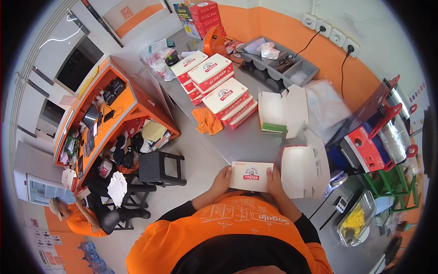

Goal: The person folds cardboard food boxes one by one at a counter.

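Note:
A closed white and red cardboard food box [252, 185] with a printed logo on its lid is held level before my torso. My left hand [222, 182] grips its left end, thumb near the top edge. At the right end, my right hand [274, 182] holds it the same way; the undersides of both hands are hidden. Just right of the box lies an open red-sided carton [293, 171], its white lid folded out to the right. Beyond that stands an open green-sided carton [272, 111] with its flap spread.
Stacks of closed boxes [225, 97] stand on the steel table [236, 144], beside an orange cloth [207, 121]. A grey divided organizer [304, 70] sits behind. To the right are a cup sealing machine [368, 147] and a glass dish of yellow food [354, 219]. A seated person [82, 215] handles cartons at left.

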Available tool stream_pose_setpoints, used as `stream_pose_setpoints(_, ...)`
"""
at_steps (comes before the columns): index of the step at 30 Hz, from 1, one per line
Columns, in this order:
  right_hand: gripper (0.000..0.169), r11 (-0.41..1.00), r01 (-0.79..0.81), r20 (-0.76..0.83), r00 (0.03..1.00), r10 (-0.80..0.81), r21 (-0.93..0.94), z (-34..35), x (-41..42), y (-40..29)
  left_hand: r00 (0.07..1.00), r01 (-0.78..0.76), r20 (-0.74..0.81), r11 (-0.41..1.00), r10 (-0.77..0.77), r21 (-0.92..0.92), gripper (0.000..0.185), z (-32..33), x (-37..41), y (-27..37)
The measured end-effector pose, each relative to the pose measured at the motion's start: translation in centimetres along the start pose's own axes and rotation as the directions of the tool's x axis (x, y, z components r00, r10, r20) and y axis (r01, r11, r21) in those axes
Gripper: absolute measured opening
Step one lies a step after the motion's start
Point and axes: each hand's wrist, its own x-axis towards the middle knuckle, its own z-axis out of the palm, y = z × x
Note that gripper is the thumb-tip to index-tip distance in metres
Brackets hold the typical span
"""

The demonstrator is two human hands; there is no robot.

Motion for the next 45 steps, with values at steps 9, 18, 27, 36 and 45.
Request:
stream_pose_setpoints(9,0.056,0.997,-0.06,-0.002,0.998,0.06,0.045,-0.6,0.2,0.4,0.872,0.425,0.369,0.871,-0.321,-0.247,0.037,-2.3,2.2,0.6)
stream_pose_setpoints(18,0.057,0.994,-0.106,0.0,0.994,0.106,0.01,-0.5,0.3,0.6,0.831,0.516,0.444,0.763,-0.335,-0.389,0.04,-1.9,2.3,1.2)
stream_pose_setpoints(27,0.046,0.998,-0.047,-0.074,0.996,0.051,0.053,-0.2,0.1,0.5,0.825,0.525,0.468,0.735,-0.316,-0.43,0.036,-1.8,2.6,-0.6)
stream_pose_setpoints(36,0.055,0.992,-0.121,-0.005,0.993,0.121,-0.019,-0.6,0.1,0.5,0.86,0.423,0.393,0.887,-0.327,-0.188,0.035,-2.7,2.5,1.0)
stream_pose_setpoints(45,0.054,0.995,-0.085,0.01,0.996,0.084,0.043,-0.6,0.3,0.7,0.837,0.422,0.366,0.906,-0.406,0.039,0.058,-2.3,2.1,1.9)
